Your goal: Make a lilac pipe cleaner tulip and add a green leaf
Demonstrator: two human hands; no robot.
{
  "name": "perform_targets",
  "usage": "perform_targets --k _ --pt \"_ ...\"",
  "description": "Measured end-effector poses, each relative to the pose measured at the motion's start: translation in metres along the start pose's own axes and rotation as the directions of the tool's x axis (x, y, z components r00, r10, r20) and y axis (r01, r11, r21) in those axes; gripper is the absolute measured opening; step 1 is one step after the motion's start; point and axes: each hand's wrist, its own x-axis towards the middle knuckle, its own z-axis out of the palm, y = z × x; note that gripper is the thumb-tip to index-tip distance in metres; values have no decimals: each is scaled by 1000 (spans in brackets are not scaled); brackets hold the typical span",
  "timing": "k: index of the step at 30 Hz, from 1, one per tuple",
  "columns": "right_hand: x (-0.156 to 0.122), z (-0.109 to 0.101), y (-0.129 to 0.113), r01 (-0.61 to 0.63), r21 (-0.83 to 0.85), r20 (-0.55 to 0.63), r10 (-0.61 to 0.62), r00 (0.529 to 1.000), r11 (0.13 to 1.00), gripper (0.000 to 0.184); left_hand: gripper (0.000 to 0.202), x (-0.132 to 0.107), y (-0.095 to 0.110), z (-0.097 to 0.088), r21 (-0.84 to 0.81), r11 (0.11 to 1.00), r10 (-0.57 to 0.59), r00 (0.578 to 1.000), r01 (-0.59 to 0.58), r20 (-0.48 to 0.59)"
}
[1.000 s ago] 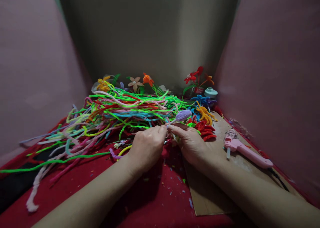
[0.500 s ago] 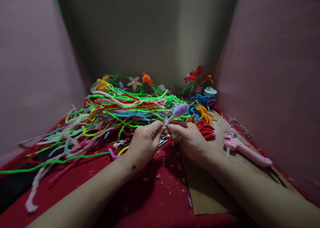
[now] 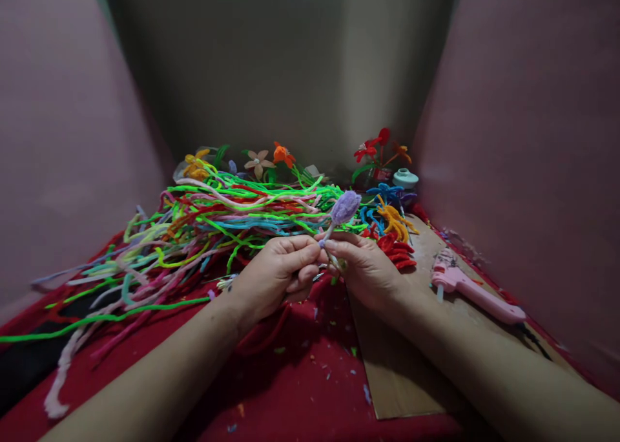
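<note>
A lavender pipe-cleaner flower bud (image 3: 345, 208) tilts up and to the right on a pale stem, in the middle of the view. My left hand (image 3: 285, 267) is closed, its thumb and index finger pinching the stem's lower part. Against it, my right hand (image 3: 365, 261) also pinches the stem, just below the bud, with fingertips nearly touching the left ones. The stem's lower end is mostly hidden by the fingers. Behind both hands spreads a heap of pipe cleaners (image 3: 252, 203) in green, pink, red, blue and yellow.
A pink glue gun (image 3: 477, 290) lies on a cardboard sheet (image 3: 402, 384) at right. Red pipe-cleaner petals (image 3: 397, 249) and an orange bundle (image 3: 394, 219) sit near my right hand. Finished flowers (image 3: 259, 163) stand at the back. Small scraps dot the red cloth (image 3: 290, 390).
The bud has turned more upright and shifted slightly left. My left hand has rolled, its fingers now curled under the stem, while the right hand keeps its pinch.
</note>
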Motion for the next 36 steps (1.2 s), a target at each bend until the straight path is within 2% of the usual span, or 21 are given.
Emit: perform_targets --k 2,4,6,8,12,14,15,17,22,26,31,36 --pt "0 0 1 6 10 -30 -6 1000 1000 12 23 1 -1 2 129 991 40 998 -33 -49" --pt "0 0 2 10 16 -65 -8 998 1000 9 27 2 -3 3 357 929 145 984 -99 -105" --pt "0 0 3 17 15 -94 -15 995 1000 10 25 3 -6 3 603 777 302 948 -181 -104" --pt "0 -1 4 22 14 -106 -20 994 1000 10 20 4 -11 0 788 573 423 905 -225 -49" --pt "1 -1 5 24 -4 -95 -24 995 1000 10 22 4 -21 -8 963 209 500 865 -171 45" --pt "1 0 5 25 -22 -96 -27 995 999 9 21 4 -23 -11 979 113 522 849 -168 86" --pt "1 0 5 25 -33 -96 -28 995 999 8 21 4 -23 -11 980 106 531 843 -171 89" --pt "0 -1 5 14 -62 -89 -20 996 998 9 21 4 -21 -10 969 176 537 842 -174 54" --pt "-2 -1 1 -32 -75 -89 25 996 997 16 24 4 -8 -3 829 517 490 868 -213 -83" --pt "-4 1 -3 -35 -90 -58 30 998 995 16 21 3 0 1 659 729 382 909 -185 -168" --pt "-5 1 -4 -32 -127 -72 23 997 991 12 18 1 3 3 446 885 239 952 -133 -190" --pt "-3 0 -3 -49 -121 -80 39 996 991 8 17 2 0 4 250 967 104 976 -53 -194"
